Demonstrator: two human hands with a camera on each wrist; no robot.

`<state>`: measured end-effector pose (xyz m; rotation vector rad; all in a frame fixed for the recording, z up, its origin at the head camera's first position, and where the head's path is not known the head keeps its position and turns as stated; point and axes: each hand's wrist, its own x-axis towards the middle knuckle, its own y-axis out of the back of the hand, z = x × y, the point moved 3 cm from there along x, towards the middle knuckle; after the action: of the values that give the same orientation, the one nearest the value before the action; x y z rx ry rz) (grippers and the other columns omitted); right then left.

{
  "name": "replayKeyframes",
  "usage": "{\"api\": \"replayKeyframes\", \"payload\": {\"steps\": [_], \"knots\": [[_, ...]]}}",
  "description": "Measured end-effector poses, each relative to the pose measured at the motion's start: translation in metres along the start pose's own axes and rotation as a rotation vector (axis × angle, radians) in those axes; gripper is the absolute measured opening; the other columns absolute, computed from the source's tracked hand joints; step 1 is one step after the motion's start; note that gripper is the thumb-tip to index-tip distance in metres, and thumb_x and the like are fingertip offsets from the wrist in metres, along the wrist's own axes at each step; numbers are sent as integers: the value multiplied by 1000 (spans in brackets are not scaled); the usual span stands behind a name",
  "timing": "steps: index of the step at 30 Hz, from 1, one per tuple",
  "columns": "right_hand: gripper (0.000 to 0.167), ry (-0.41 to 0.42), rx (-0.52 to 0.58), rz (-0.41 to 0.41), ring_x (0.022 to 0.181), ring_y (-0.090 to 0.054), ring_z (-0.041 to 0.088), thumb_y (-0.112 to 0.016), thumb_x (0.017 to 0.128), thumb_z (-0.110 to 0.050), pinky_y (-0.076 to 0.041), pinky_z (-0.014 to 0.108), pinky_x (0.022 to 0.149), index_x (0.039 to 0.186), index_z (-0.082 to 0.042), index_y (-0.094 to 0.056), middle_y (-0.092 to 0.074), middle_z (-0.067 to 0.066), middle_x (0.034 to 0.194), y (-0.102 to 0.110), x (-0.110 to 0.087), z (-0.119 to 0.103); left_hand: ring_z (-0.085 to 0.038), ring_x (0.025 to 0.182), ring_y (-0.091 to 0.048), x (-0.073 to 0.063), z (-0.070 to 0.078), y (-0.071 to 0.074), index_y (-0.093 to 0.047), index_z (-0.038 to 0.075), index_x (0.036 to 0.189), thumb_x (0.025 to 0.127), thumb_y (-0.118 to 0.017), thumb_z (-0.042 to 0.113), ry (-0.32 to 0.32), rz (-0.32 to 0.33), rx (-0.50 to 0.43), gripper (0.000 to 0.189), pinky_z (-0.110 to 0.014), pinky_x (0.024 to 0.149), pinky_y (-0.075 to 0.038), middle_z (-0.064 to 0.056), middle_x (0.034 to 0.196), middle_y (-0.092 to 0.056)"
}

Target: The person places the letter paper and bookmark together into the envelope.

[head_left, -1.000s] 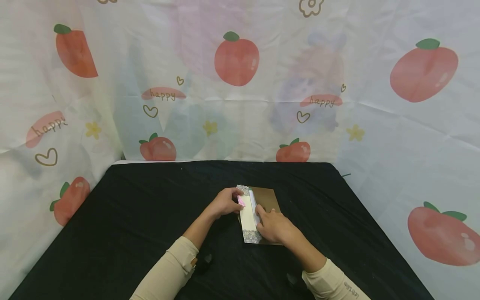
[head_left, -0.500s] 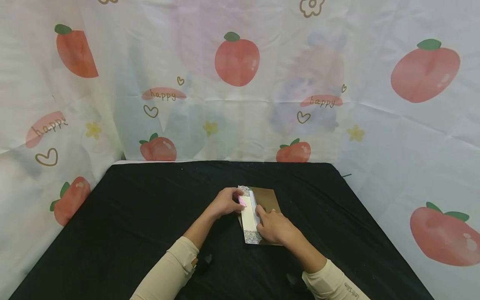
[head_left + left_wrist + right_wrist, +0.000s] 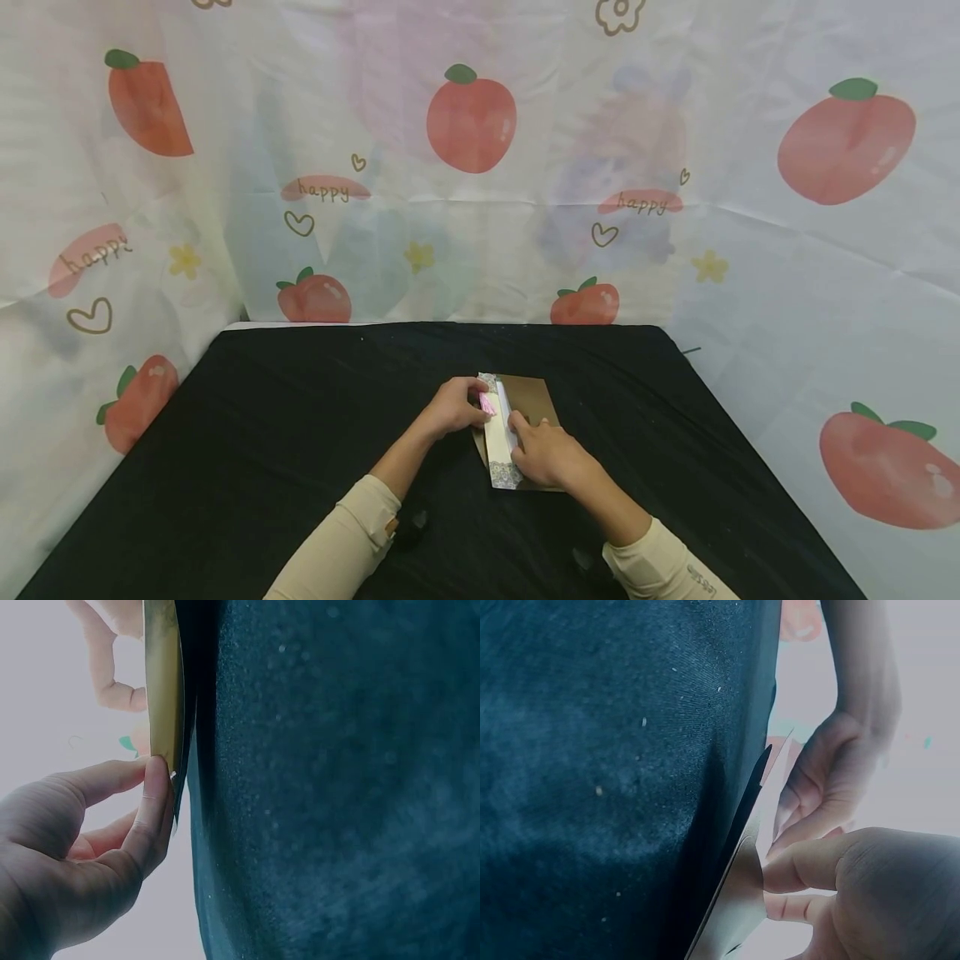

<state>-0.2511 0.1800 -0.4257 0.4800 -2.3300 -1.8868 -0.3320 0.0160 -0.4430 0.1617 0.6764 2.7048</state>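
A brown paper card lies on the black cloth in the head view. Over its left part stands a cream flap with lace-patterned ends, a pink patch and a white strip along its right side. My left hand pinches the flap's left edge between thumb and fingers. In the left wrist view the flap bows upward, with my left hand at its end. My right hand presses index finger and thumb, spread apart, on the white strip. The right wrist view shows my right hand with fingertips against the paper.
Black cloth covers the table around the card. Behind and at both sides hang white curtains printed with red fruit. Two small dark objects lie near the front, one of them a black lump by the left sleeve.
The left hand and the flap's left edge have shifted slightly right. More brown paper now shows at the left, under the flap. The right hand stays almost still.
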Motion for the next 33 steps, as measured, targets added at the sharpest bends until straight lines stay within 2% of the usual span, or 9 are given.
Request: {"api": "replayKeyframes", "payload": {"steps": [4, 17, 24, 33], "knots": [[24, 5, -4, 5, 78, -57, 30, -56, 94, -14, -47, 49, 66, 118, -12, -51, -61, 14, 88, 0, 0, 0, -18, 73, -66, 0, 0, -1, -65, -8, 126, 81, -81, -9, 2, 0, 2, 48, -28, 64, -58, -16, 106, -67], [23, 9, 0, 1, 81, -59, 34, -56, 95, -14, -48, 51, 68, 117, -12, -50, -60, 16, 89, 0, 0, -1, -21, 85, -63, 3, 1, -6, -66, -6, 127, 80, -81, -8, -9, -17, 44, 49, -28, 68, -56, -16, 108, -68], [23, 10, 7, -5, 78, -57, 32, -55, 95, -13, -47, 49, 66, 117, -12, -49, -60, 16, 89, 1, -1, -1, -23, 94, -60, 7, 2, -9, -66, -6, 127, 80, -81, -7, -7, -28, 70, 49, -29, 73, -56, -16, 112, -66], [23, 14, 22, -14, 77, -57, 31, -55, 95, -13, -47, 49, 65, 117, -12, -47, -59, 15, 87, 1, -1, 0, -24, 96, -60, 8, 3, -13, -67, -5, 124, 79, -82, -7, -4, -28, 79, 48, -30, 76, -55, -15, 109, -67]]}}
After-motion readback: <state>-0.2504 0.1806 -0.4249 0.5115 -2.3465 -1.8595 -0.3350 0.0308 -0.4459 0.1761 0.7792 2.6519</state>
